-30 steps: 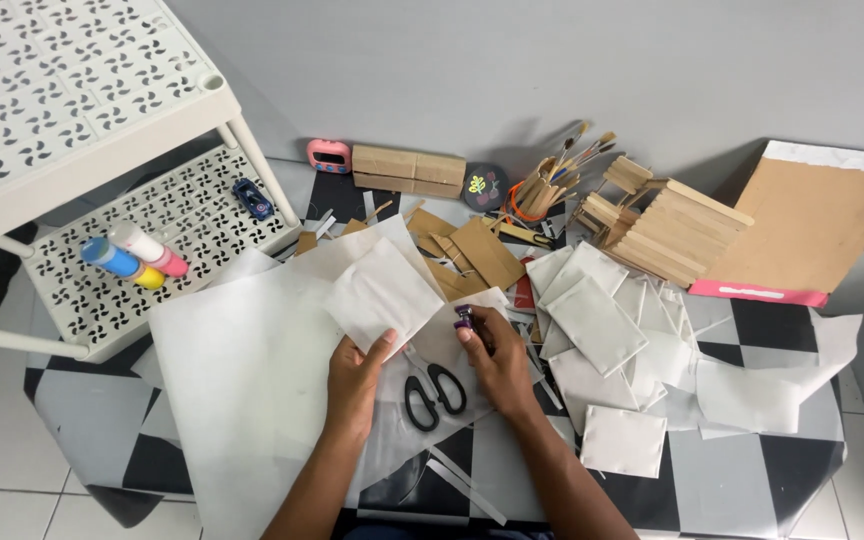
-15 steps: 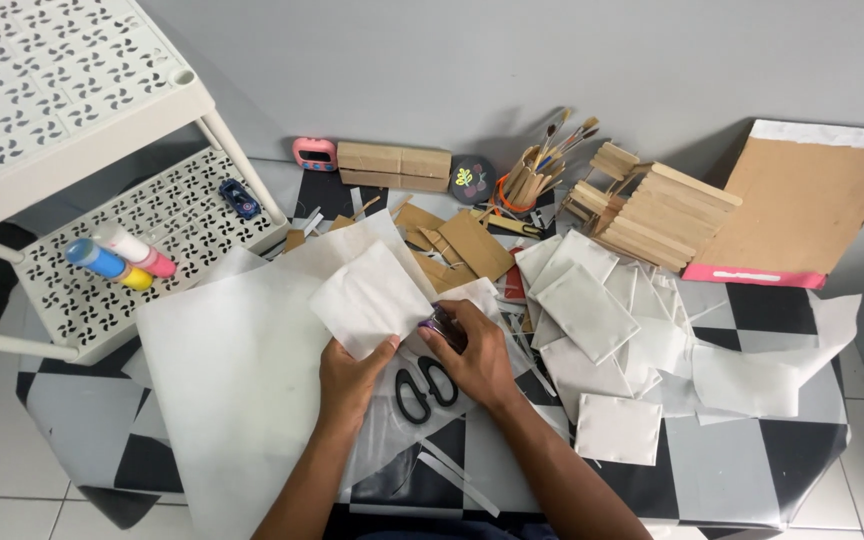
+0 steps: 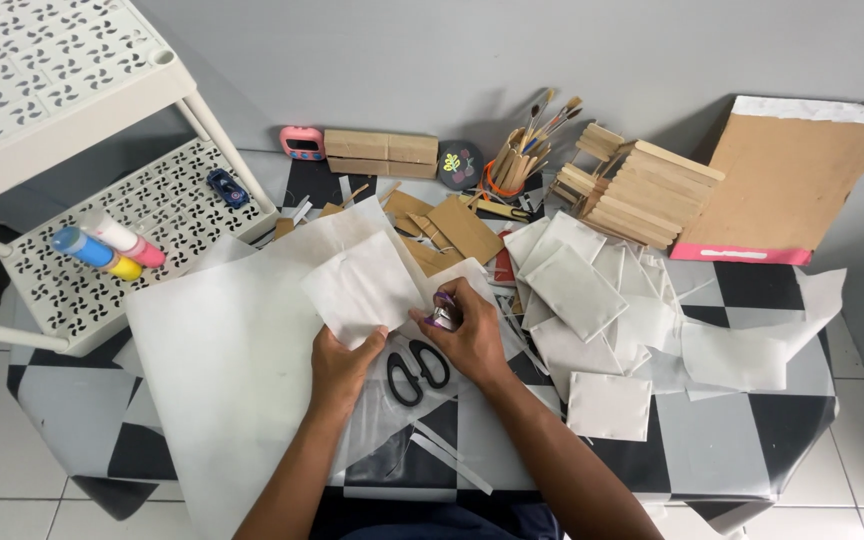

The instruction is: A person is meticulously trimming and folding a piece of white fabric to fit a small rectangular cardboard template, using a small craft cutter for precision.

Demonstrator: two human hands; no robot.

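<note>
My left hand (image 3: pixel 342 360) pinches the lower edge of a white folded paper piece (image 3: pixel 362 290), holding it above the table. My right hand (image 3: pixel 467 335) is closed around a small purple and silver stapler (image 3: pixel 443 312) at the paper's right edge. Black-handled scissors (image 3: pixel 415 370) lie flat on the table just below and between my hands. A large white sheet (image 3: pixel 222 370) is spread under my left forearm.
Several white paper packets (image 3: pixel 577 290) lie to the right, and cut strips (image 3: pixel 442 455) in front. Brown card pieces (image 3: pixel 457 230), a brush holder (image 3: pixel 512 165), wooden blocks (image 3: pixel 637 190) and a brown envelope (image 3: pixel 787 180) stand behind. A white perforated rack (image 3: pixel 102 240) with glue bottles is at left.
My right hand moved left and up onto the paper's right edge with the stapler. The left hand shifted its hold along the paper's lower edge. The view tilted slightly.
</note>
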